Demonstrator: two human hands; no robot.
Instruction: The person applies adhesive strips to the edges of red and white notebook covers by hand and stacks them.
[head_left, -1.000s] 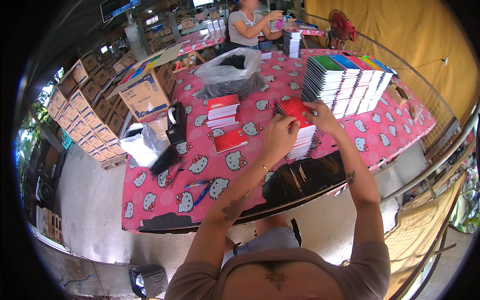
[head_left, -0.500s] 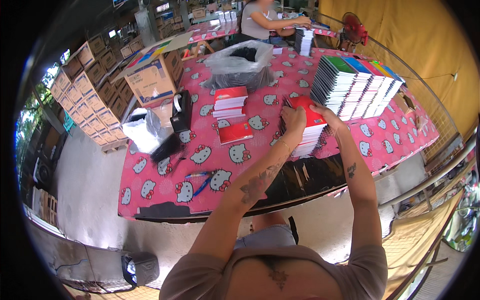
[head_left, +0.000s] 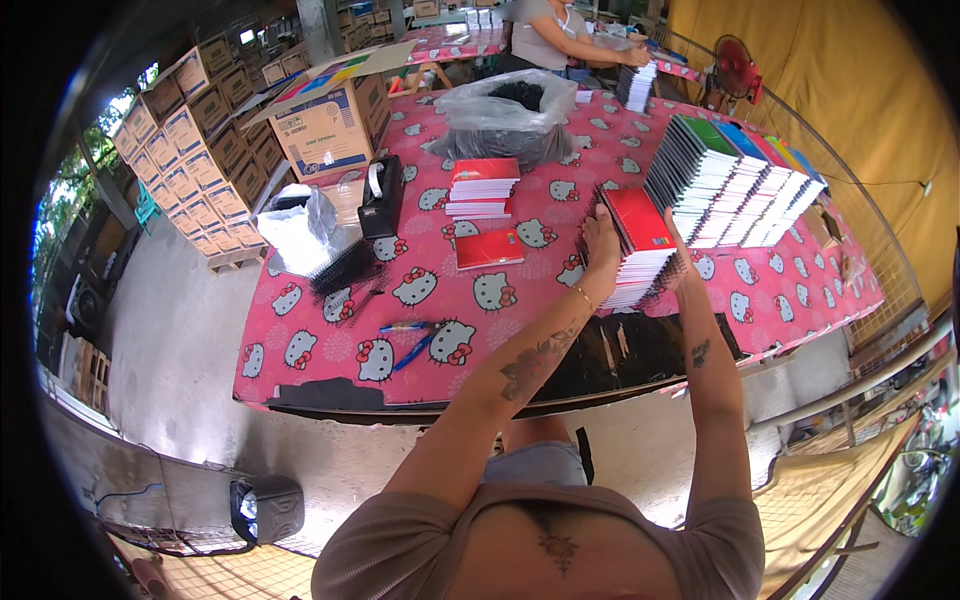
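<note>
A tilted stack of red-covered notebooks [head_left: 640, 240] stands on the pink patterned tablecloth [head_left: 420, 340]. My left hand [head_left: 601, 240] presses against its left side and my right hand [head_left: 680, 250] grips its right side, so both hands hold the stack between them. A single red notebook [head_left: 489, 248] lies flat to the left. Behind it sits a smaller pile of red notebooks [head_left: 481, 187]. To the right, rows of tall stacks of notebooks with green, blue and red covers [head_left: 735, 180] fan across the table.
A tape dispenser [head_left: 381, 196], a clear bag of black spiral bindings [head_left: 318, 235], pliers [head_left: 410, 340], and a plastic-lined bin [head_left: 510, 115] are on the table. Cardboard boxes [head_left: 210, 140] are stacked at left. Another person [head_left: 560, 30] works at a far table. A red fan [head_left: 735, 70] stands behind.
Both hands stay on the red stack. My left hand has slid down onto its left side, and the stack now looks more squared and tilted between my palms.
</note>
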